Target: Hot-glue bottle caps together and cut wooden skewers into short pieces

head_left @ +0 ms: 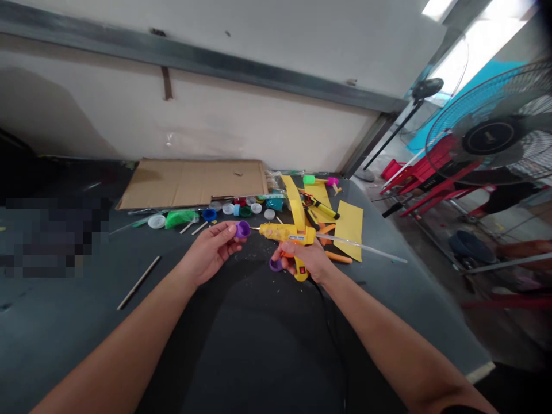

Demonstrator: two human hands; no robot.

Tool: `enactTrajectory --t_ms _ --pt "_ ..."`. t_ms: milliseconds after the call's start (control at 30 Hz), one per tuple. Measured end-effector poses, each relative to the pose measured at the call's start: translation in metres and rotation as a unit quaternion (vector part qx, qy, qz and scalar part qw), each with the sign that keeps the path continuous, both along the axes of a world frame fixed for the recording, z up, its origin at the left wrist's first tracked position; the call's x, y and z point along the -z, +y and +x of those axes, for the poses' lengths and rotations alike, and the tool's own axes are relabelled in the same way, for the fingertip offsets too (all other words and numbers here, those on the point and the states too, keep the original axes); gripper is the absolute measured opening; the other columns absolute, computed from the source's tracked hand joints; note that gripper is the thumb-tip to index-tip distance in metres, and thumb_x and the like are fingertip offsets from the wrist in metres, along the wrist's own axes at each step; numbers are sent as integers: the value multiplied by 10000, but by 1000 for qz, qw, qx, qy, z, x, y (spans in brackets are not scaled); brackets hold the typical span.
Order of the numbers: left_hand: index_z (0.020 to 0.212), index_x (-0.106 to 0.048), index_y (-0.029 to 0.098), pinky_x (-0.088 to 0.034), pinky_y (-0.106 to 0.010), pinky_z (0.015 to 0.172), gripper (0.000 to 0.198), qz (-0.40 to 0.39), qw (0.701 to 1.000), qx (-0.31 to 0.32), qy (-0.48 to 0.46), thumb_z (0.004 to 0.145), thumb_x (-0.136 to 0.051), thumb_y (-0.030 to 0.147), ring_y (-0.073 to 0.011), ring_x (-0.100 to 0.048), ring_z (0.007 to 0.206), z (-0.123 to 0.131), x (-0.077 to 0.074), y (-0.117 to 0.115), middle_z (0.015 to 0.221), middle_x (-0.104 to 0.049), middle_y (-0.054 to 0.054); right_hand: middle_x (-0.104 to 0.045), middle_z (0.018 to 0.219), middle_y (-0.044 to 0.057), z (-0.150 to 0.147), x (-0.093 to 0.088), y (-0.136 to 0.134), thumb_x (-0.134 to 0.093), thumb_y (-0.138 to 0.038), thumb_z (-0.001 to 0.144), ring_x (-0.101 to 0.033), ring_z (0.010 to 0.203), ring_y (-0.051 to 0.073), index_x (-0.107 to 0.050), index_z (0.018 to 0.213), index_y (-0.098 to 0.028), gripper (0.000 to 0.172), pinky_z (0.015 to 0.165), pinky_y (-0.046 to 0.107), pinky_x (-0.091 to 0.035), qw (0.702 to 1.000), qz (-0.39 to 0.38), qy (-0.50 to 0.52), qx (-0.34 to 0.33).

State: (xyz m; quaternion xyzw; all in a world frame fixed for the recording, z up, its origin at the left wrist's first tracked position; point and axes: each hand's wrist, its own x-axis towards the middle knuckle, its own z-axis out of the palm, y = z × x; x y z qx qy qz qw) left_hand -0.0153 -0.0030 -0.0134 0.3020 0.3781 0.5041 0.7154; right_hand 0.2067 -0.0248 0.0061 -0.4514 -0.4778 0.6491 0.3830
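Observation:
My left hand pinches a small purple bottle cap above the dark table. My right hand grips the handle of a yellow glue gun, whose nozzle points left and almost touches the purple cap. A clear glue stick sticks out of the gun's back to the right. A second purple cap lies on the table just left of my right hand.
A flat cardboard sheet lies at the back. Several bottle caps, yellow paper pieces, a green bag, thin sticks and markers are scattered beyond my hands. A standing fan and red chairs are at the right.

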Motion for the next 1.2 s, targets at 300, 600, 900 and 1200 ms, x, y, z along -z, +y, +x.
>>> enactTrajectory --t_ms 300,600,900,1200 --pt "864 -704 129 -537 -160 575 203 5 1000 -3 15 719 -766 257 -91 -628 649 1 2 1 738 -685 -28 -585 487 13 1 -2 0 -662 -416 716 -458 361 67 -672 604 -148 291 352 227 -352 999 -4 -54 -6" --pt "866 -715 135 -532 -157 593 231 22 999 3 27 701 -784 281 -87 -617 669 -1 3 1 762 -679 -29 -587 470 13 1 -1 0 -681 -404 697 -461 357 66 -673 573 -147 285 345 212 -357 999 1 -51 6" --pt "858 -714 137 -524 -161 595 253 31 999 3 35 675 -803 287 -79 -603 643 0 1 1 759 -680 -22 -568 445 4 1 2 1 -695 -436 691 -452 348 63 -657 546 -147 326 337 195 -375 996 0 -89 14" --pt "856 -713 137 -524 -176 613 235 35 998 9 48 695 -785 291 -84 -602 650 0 2 0 762 -682 -22 -623 514 17 2 8 2 -721 -446 685 -470 373 64 -649 579 -153 320 344 186 -399 995 4 -94 25"
